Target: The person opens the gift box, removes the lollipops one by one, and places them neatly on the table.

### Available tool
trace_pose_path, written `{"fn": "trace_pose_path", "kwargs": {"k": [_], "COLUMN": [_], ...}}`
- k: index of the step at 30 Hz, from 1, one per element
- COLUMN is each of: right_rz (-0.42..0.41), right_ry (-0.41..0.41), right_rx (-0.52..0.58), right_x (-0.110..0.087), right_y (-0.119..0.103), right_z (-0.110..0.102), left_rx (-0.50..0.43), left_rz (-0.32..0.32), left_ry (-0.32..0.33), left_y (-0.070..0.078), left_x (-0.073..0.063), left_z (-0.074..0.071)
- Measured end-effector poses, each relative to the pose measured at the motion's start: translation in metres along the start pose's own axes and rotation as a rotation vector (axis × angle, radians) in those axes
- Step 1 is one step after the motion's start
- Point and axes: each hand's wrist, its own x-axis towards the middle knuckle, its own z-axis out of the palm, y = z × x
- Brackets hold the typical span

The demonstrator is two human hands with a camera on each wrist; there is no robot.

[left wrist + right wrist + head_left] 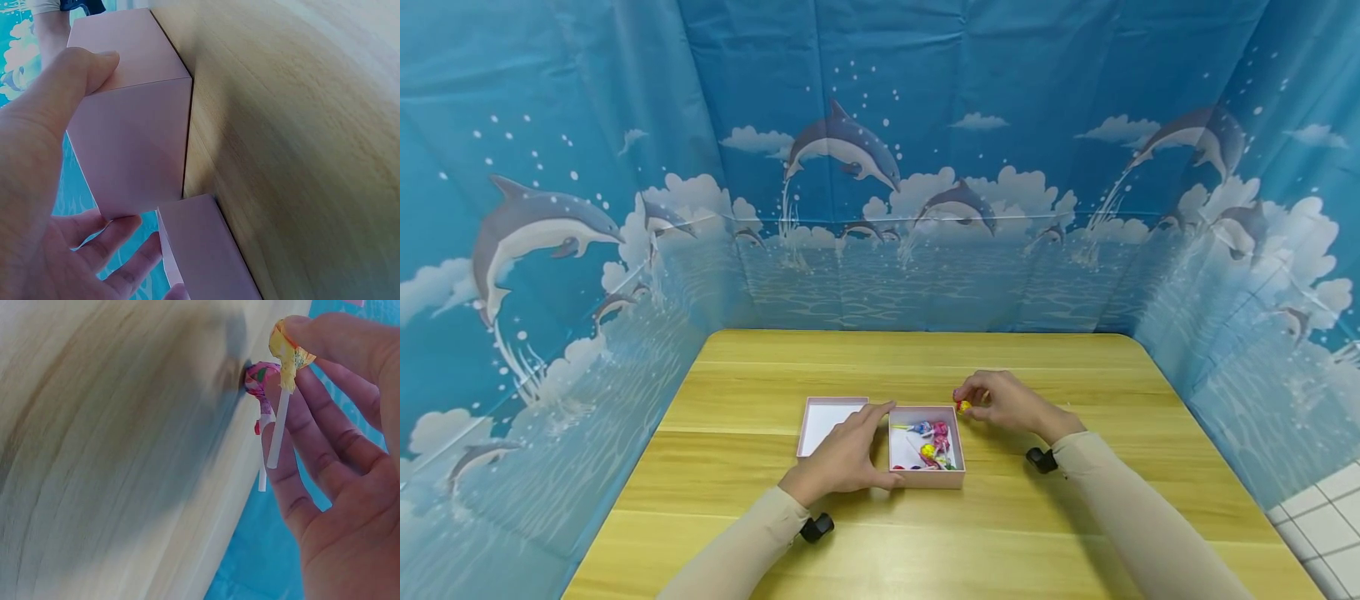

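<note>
My left hand (pixel 844 454) holds the left side of an uncovered pink box (pixel 928 479), thumb on its near wall and fingers reaching to its far side. Inside lie several wrapped lollipops (pixel 940 442) in pink, blue and yellow. Just beyond the box's right rim, my right hand (pixel 1007 406) pinches a yellow-wrapped lollipop (pixel 286 359), its white stick pointing down in the right wrist view. A pink-wrapped lollipop (pixel 257 384) shows right by the fingertips; I cannot tell whether it is gripped too.
The pink lid (pixel 829 421) lies left of the box, its white inside facing up, partly behind my left hand. Both sit on a wood-grain table (pixel 760 358). A blue dolphin-print curtain (pixel 850 275) surrounds the table's back and sides.
</note>
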Motion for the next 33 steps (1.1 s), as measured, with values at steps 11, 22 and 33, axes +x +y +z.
{"fn": "trace_pose_path", "kwargs": {"k": [11, 22, 33], "right_rz": [0.008, 0.016, 0.021], "right_ry": [0.014, 0.029, 0.025], "right_rx": [-0.038, -0.076, -0.067], "right_x": [0.0037, 0.0062, 0.0071], "right_y": [0.0053, 0.0066, 0.0066], "right_z": [0.0067, 0.0091, 0.0101], "left_rx": [-0.005, -0.009, -0.015], "left_rz": [-0.001, -0.002, -0.005], "left_ry": [-0.004, -0.002, -0.005], "left_y": [-0.0002, -0.0006, -0.0007], "left_x": [-0.0013, -0.001, -0.0017], "left_z": [0.0002, -0.0004, -0.0008]}}
